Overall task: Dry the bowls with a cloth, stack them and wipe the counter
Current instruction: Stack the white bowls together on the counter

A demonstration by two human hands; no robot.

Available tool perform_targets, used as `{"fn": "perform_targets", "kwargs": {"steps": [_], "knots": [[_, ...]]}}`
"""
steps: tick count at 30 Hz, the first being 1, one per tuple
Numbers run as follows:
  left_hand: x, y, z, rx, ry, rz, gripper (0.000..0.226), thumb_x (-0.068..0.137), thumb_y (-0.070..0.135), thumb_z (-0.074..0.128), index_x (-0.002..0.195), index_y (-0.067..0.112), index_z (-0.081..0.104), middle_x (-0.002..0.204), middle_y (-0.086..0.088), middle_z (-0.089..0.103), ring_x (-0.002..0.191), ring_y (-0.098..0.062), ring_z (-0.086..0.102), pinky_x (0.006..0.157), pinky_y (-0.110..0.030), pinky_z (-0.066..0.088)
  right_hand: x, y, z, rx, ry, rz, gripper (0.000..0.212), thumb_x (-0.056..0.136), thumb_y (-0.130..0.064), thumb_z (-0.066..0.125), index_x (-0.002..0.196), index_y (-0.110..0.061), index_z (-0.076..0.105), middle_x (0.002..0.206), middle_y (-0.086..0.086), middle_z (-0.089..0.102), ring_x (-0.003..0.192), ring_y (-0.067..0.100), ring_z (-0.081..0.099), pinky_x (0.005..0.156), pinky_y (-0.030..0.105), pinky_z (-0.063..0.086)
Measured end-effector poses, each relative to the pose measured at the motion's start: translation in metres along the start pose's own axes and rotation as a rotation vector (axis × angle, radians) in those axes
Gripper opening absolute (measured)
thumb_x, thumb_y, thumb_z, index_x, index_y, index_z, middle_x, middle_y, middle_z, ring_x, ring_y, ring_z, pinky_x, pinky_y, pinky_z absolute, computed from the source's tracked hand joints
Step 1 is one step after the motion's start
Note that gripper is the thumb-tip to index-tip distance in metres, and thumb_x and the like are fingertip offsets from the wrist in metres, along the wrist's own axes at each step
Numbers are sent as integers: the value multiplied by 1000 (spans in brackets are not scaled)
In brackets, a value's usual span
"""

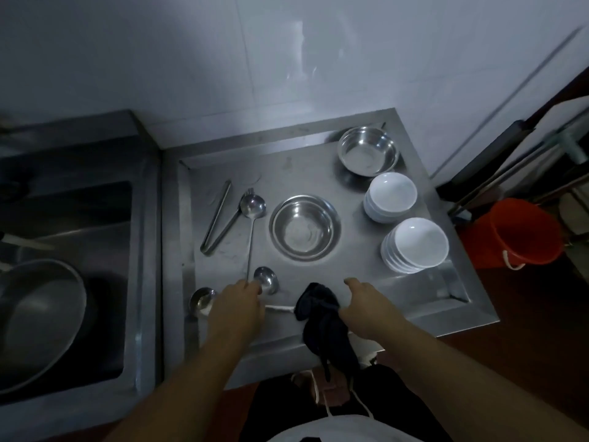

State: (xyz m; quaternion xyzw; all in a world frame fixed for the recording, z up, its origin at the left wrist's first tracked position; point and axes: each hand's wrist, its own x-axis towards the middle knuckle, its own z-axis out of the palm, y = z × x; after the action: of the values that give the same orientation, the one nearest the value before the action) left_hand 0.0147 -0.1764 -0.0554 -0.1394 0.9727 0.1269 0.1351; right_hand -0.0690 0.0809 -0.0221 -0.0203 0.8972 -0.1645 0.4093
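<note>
While the dark crumpled cloth [322,317] is gripped by the right hand [366,306], a long steel ladle's [253,224] handle is pinched by the left hand [237,309], both nearer than the round steel bowl [304,228] on the steel surface [350,193].

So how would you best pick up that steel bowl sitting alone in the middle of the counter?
Probably by the wide flat rim of the round steel bowl, on its near side, coming from above. It sits upright and open, so a thumb can hook inside while fingers go under the flared lip. Its left side is crowded by the long-handled steel ladle.
</note>
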Motion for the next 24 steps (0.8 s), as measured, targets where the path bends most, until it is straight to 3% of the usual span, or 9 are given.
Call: {"fn": "perform_targets", "kwargs": {"steps": [4, 10, 13, 16, 24], "knots": [[17, 45, -13, 66, 8, 83, 20, 97, 23, 57, 114, 19, 67, 108, -2, 68, 95, -25, 63, 74, -35, 42, -5, 19, -35, -48, 64, 26, 65, 97, -37, 60, 155, -23, 37, 151, 12, 47, 134, 37, 53, 107, 46, 49], [46, 124, -16, 71, -69, 101, 28, 100, 31, 56, 126, 21, 62, 119, 0, 66, 104, -22, 64, 86, -37, 53, 0, 50, -90, -133, 162, -5, 52, 98, -33, 56, 147, -19, 43, 139, 9, 50, 127, 38, 52, 99, 46, 51], [59, 169, -15, 51, -55, 80, 28, 97, 34, 57, 122, 22, 62, 114, -1, 66, 100, -24, 64, 80, -37, 53, 6, 72, -123, -161, 241, -81, 50, 99, -35, 56, 145, -19, 44, 138, 7, 51, 127, 36, 51, 99, 47, 50], [71, 217, -11, -23, -55, 20, 35, 96, 39, 57, 128, 24, 62, 119, -2, 67, 105, -25, 66, 84, -39, 54, 17, 100, -154, -162, 324, -166, 51, 97, -34, 58, 143, -17, 49, 139, 10, 56, 125, 36, 53, 102, 43, 47], [92, 295, 17, -176, -114, -151, 40, 105, 46, 47, 130, 19, 63, 121, -6, 68, 105, -25, 67, 88, -40, 55, 65, 172, -199, -79, 245, -181, 50, 109, -36, 45, 150, -7, 46, 149, 17, 51, 132, 40, 49, 107, 46, 38]]}}
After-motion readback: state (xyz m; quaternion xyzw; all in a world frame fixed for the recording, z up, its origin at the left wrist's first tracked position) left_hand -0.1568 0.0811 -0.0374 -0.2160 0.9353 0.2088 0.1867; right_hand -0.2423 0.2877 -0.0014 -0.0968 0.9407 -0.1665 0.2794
